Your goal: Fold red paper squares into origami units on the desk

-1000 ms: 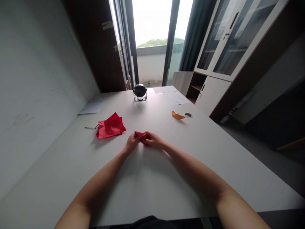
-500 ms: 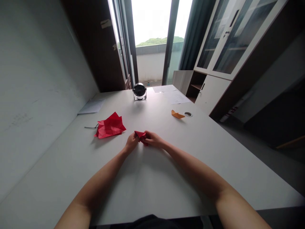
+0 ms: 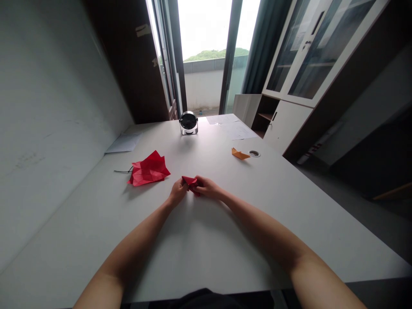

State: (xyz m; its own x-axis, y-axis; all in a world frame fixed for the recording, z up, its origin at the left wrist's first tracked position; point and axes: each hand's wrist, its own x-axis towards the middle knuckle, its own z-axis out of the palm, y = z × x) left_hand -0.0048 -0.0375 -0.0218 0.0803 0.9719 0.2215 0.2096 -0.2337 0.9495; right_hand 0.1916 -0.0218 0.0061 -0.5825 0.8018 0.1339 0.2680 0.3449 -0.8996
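A small piece of folded red paper [image 3: 189,180] is held between my two hands over the middle of the white table [image 3: 206,240]. My left hand [image 3: 178,192] is closed on its left side. From the right, my right hand [image 3: 206,188] pinches the other side, with the fingers partly hiding the folds. A pointed flap faces up and to the left, and a lower red part shows beneath the fingers. To the left lies a larger creased stack of red paper [image 3: 149,169], apart from both hands.
An orange folded paper boat [image 3: 240,154] and a roll of tape [image 3: 254,153] lie at the right. A round metal-framed device [image 3: 188,123] stands at the back. Paper sheets [image 3: 242,130] lie at the far right, another sheet [image 3: 122,143] by the left wall. A black cord [image 3: 122,171] pokes from the red stack.
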